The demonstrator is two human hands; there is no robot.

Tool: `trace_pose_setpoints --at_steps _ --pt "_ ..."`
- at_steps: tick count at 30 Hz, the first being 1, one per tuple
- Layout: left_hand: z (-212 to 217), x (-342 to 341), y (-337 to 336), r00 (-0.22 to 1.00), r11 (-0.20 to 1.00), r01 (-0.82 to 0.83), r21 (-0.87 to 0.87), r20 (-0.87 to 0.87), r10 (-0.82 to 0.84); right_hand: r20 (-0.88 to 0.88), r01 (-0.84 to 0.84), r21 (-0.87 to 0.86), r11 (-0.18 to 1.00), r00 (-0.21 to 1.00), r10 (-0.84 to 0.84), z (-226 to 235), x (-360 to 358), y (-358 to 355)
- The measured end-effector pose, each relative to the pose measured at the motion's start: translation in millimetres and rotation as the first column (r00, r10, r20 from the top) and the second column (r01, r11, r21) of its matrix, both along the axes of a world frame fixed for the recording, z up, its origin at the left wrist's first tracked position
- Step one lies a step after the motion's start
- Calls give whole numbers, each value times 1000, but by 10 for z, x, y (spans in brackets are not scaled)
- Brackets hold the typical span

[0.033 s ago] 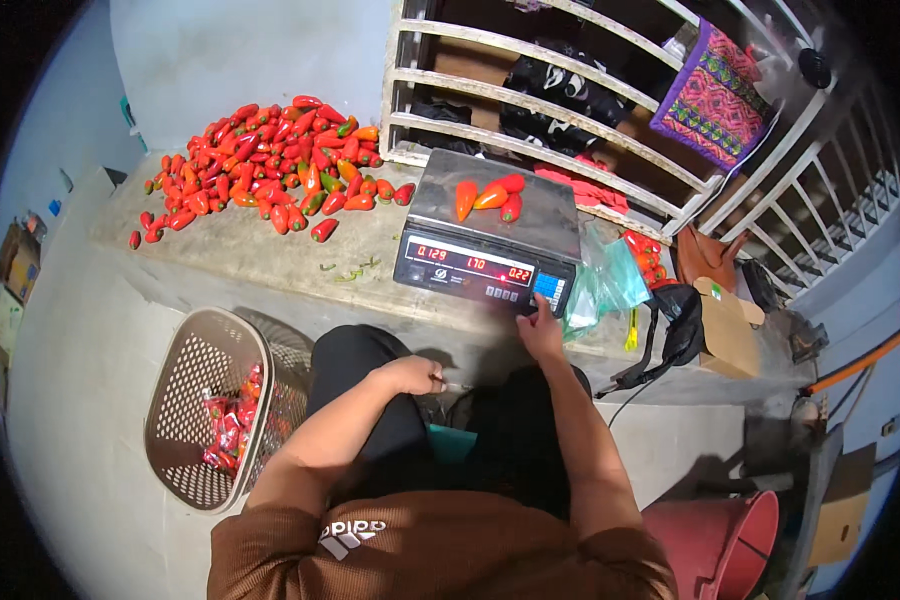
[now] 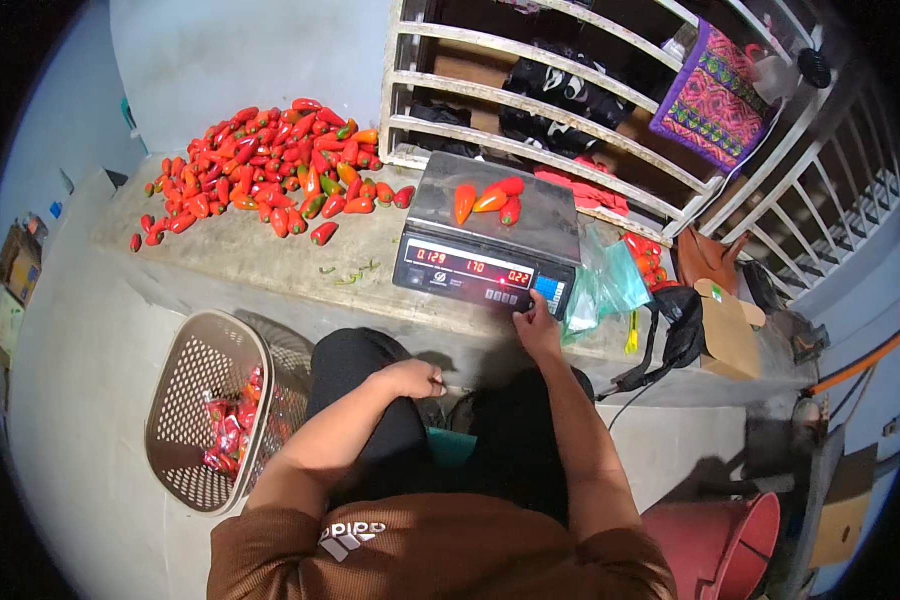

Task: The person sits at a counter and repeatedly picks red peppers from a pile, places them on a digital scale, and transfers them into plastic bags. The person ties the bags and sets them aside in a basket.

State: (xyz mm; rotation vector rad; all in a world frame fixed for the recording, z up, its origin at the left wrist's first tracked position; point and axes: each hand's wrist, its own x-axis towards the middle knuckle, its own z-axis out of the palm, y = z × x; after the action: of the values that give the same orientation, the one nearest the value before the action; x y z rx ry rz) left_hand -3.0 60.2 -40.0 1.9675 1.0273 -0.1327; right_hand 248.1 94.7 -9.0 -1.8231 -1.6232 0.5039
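A grey digital scale (image 2: 485, 255) stands on a concrete ledge (image 2: 260, 265) in front of me. Three red and orange peppers (image 2: 488, 198) lie on its steel platform, and red digits glow on its front panel. My right hand (image 2: 535, 325) reaches up to the panel's lower right corner, with its fingertips on the keys and nothing held. My left hand (image 2: 410, 378) rests curled on my left knee. A big pile of red peppers (image 2: 270, 170), with a few green and orange ones, is spread over the ledge's left part.
A beige plastic basket (image 2: 205, 420) with packed red peppers stands on the floor at my left. Clear plastic bags (image 2: 605, 285) lie right of the scale, next to a black bag (image 2: 685, 330). White railing (image 2: 530, 90) runs behind. A red bucket (image 2: 720, 545) sits lower right.
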Motion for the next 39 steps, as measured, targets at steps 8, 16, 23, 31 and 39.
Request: trace_pose_setpoints --at_steps 8,16,23,31,39 --pt "72 101 73 799 842 -503 195 475 367 -240 -118 290 950 952 192 137 -491 402" --pt "586 125 635 646 552 -739 385 637 420 -231 -335 305 892 882 410 293 -778 215" --pt "1063 528 1290 808 372 -585 720 554 199 -158 -340 461 820 878 452 369 -632 310" --pt "1205 1325 1799 942 333 -248 909 147 301 -407 -93 407 909 872 272 447 -117 485" --pt "1083 1548 1797 953 173 -243 955 201 228 -460 22 439 898 864 204 330 151 490"
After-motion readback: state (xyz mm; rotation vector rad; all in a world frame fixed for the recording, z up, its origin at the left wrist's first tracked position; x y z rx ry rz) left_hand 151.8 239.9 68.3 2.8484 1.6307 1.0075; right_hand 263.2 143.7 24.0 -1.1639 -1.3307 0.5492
